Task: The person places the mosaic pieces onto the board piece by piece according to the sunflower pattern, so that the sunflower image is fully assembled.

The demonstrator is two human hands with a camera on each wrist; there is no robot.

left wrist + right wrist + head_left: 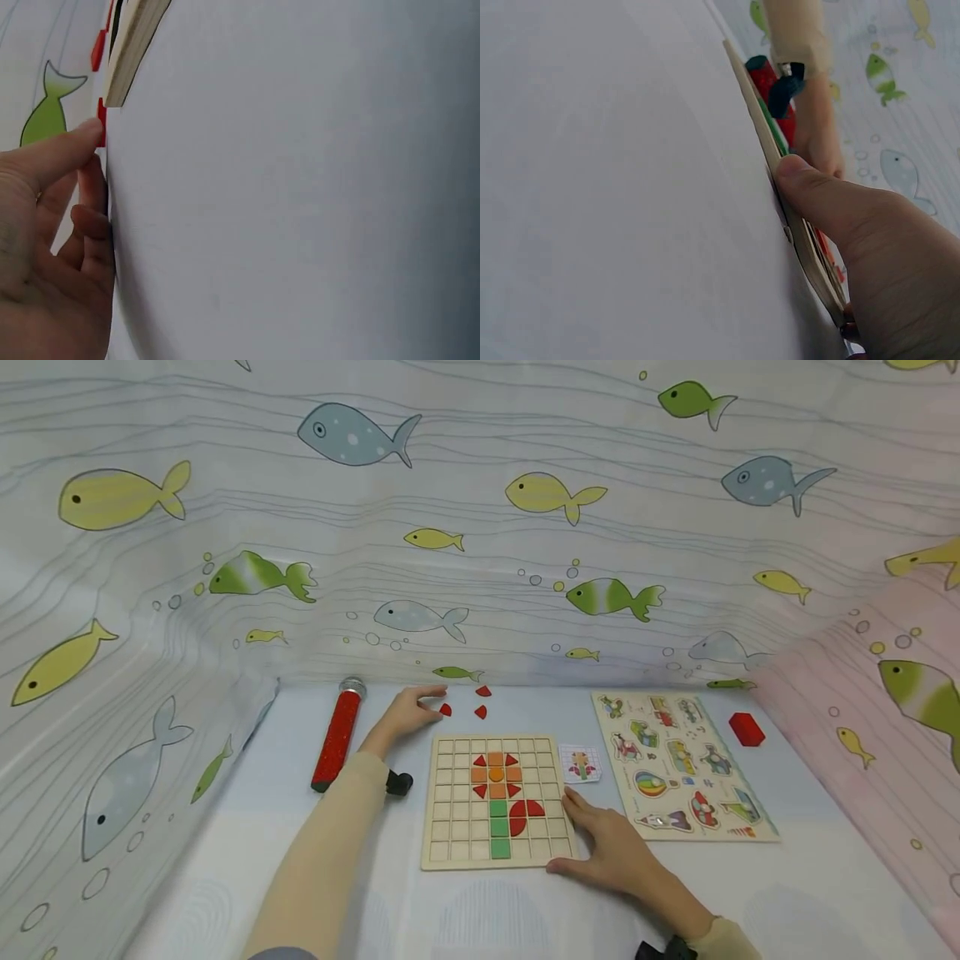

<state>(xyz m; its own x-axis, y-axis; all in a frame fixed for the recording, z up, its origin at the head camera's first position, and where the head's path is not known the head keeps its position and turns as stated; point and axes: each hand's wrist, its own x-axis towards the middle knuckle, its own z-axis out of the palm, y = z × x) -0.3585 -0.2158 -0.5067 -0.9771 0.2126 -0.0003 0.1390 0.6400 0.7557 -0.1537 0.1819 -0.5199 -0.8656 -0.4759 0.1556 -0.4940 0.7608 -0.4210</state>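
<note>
In the head view, a square wooden grid board (457, 856) bears orange, red and green pieces laid out like a flower on a stem. My right hand (611, 852) holds the board's near right corner, thumb at the front edge, fingers along the right side. In the right wrist view that thumb (817, 191) presses the board's rim. Behind the board, my left hand (408, 712) reaches around a small red quarter-round piece (446, 710), thumb and forefinger apart. The left wrist view shows the thumb tip right at the red piece (102, 124). Two more red pieces (482, 712) lie to its right.
A small pattern card (580, 763) lies beside the board's right edge. Further right are a picture puzzle board (660, 777) and a red block (746, 729). A red glittery microphone (339, 735) lies left of my left forearm. Fish-print cloth (480, 568) rises behind.
</note>
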